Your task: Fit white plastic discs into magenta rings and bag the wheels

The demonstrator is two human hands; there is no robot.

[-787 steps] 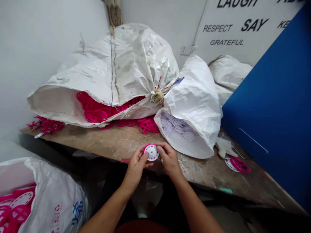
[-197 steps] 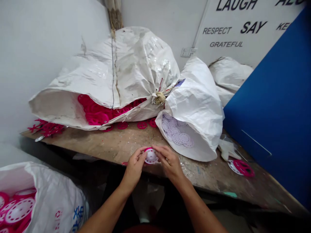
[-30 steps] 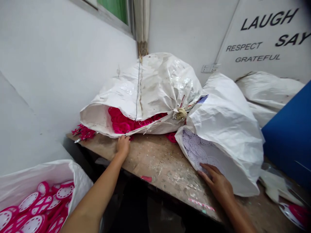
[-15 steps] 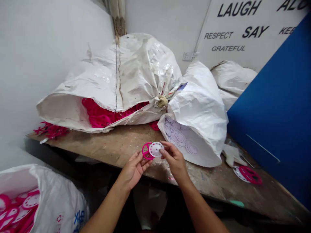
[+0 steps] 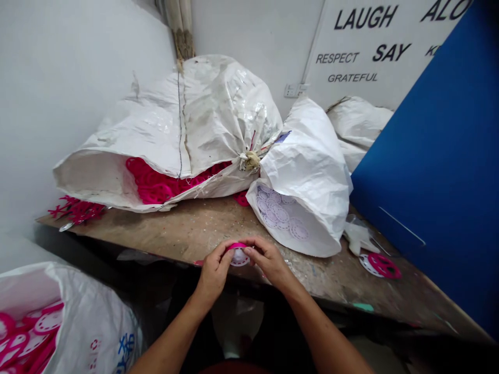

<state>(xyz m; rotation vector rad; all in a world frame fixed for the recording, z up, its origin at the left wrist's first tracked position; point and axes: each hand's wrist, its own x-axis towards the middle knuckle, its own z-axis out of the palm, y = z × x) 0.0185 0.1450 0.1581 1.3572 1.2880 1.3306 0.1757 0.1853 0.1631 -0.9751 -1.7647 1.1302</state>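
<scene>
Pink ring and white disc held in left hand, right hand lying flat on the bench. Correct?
Wrong about the right hand: it is not lying flat. It is raised, holding the pink ring and white disc together with the left hand. The head view shows this.

both hands [image 5: 244,265] press a magenta plastic ring [image 5: 237,246] onto a white perforated disc [image 5: 239,258] above the worn wooden bench [image 5: 163,223]. woven white sacks [image 5: 187,135] spill more magenta rings behind.
</scene>
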